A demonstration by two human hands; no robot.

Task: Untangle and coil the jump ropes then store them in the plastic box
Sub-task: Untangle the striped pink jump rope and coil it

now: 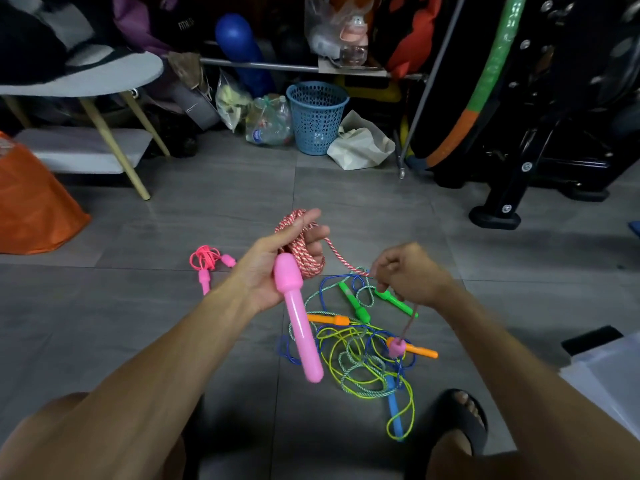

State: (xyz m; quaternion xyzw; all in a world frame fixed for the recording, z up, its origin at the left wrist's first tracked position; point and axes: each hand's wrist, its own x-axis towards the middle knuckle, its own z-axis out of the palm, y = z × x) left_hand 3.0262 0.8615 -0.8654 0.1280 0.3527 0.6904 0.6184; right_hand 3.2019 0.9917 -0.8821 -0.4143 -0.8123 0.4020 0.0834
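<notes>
Red-and-white rope (300, 249), soft and limp, is coiling round the left hand (277, 268); right hand (405, 275) is pinching its tail.

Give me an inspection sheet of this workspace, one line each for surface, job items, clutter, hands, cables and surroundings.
Surface: grey tiled floor.
Job's things: red-white rope coiled in left hand, pink handle hanging; tangled ropes with green, orange and blue handles on floor; coiled pink rope lying apart; plastic box corner at right edge.
Clutter: orange bag, white bag.
Grips: left hand holds coil; right hand pinches the rope, second pink handle dangling.
Cables: nothing seen.
Surroundings: blue basket, stool, black exercise machine.
</notes>
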